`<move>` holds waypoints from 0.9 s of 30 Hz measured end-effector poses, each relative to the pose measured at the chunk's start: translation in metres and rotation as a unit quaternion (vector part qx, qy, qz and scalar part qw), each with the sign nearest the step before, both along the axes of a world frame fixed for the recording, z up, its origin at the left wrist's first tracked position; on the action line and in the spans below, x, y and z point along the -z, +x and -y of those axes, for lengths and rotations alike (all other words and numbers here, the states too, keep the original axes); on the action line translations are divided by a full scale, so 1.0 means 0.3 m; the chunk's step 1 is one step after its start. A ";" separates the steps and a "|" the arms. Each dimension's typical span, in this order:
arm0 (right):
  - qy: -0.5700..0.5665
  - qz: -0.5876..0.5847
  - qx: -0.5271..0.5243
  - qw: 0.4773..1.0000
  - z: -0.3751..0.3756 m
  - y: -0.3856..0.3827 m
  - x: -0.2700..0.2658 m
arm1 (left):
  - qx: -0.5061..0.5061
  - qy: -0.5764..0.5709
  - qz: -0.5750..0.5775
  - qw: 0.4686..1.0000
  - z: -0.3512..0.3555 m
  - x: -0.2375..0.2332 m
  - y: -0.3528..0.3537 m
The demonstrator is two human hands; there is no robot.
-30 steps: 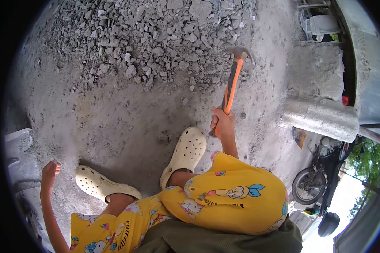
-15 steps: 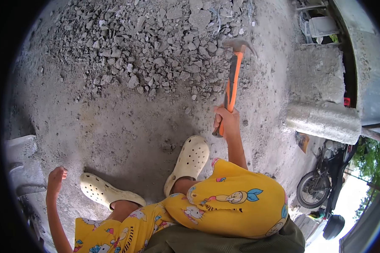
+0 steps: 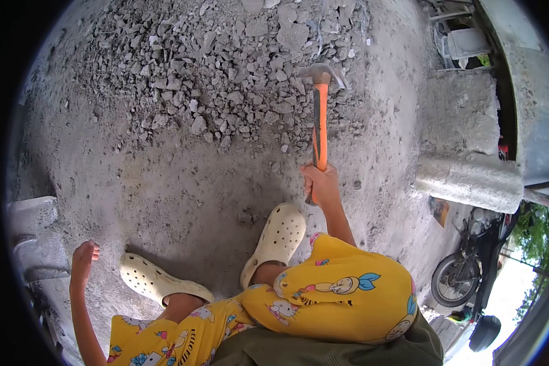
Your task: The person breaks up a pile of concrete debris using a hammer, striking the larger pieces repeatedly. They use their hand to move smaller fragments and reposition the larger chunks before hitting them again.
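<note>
A claw hammer (image 3: 321,122) with an orange and black handle is in my right hand (image 3: 323,182), fingers wrapped round the lower end of the grip. The dark metal head points away from me and overlaps the near right part of a heap of broken grey rubble (image 3: 226,79). My left hand (image 3: 84,263) hangs at the left beside my leg, curled into a loose fist with nothing seen in it. It is nearest to my left cream clog (image 3: 158,277).
Bare dusty ground (image 3: 177,177) lies between my feet and the rubble. At the right are a concrete block (image 3: 466,183) and a parked motorcycle (image 3: 460,274). A grey slab-like object (image 3: 36,235) stands at the far left. My right clog (image 3: 277,238) is near the middle.
The hammer head has swung left and slightly toward me, and the handle now stands straighter in view. My right hand has shifted slightly left; the left hand keeps its pose.
</note>
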State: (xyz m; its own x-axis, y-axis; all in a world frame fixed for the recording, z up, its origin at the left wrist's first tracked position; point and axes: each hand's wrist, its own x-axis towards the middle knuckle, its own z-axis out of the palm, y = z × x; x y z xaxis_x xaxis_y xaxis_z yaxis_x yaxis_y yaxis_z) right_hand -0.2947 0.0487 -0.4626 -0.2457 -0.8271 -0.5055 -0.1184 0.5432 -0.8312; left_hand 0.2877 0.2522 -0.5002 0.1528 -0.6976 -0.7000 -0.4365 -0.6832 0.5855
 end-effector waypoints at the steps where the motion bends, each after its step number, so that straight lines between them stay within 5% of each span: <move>1: -0.031 0.007 -0.001 0.999 0.004 0.011 -0.034 | 0.001 -0.001 -0.001 1.000 -0.016 0.003 -0.002; 5: -0.197 -0.059 0.019 0.978 0.071 -0.007 -0.091 | 0.005 0.013 -0.001 1.000 -0.071 0.048 0.007; 8: -0.237 -0.142 0.014 0.961 0.087 -0.119 0.118 | -0.006 0.028 -0.003 1.000 -0.063 0.067 0.014; 11: 0.091 -0.153 -0.012 0.984 0.079 -0.083 0.121 | 0.027 -0.003 0.022 0.999 -0.001 0.034 0.008; 14: 0.107 -0.008 -0.016 0.994 0.073 -0.062 0.027 | 0.000 -0.051 0.029 0.998 -0.013 0.030 0.011; 17: 0.014 0.017 -0.002 1.000 0.102 -0.030 -0.112 | -0.005 -0.054 0.029 0.998 -0.042 0.031 0.014; 22: -0.326 0.052 0.015 0.944 0.199 -0.033 -0.425 | 0.000 -0.007 0.016 1.000 -0.109 0.039 0.027; 26: -0.476 0.018 0.082 0.875 0.232 -0.021 -0.319 | 0.019 -0.023 0.052 0.998 -0.072 0.042 0.023; 27: -0.450 -0.064 0.089 0.886 0.212 -0.034 -0.219 | 0.020 -0.024 0.045 0.998 -0.048 0.037 0.022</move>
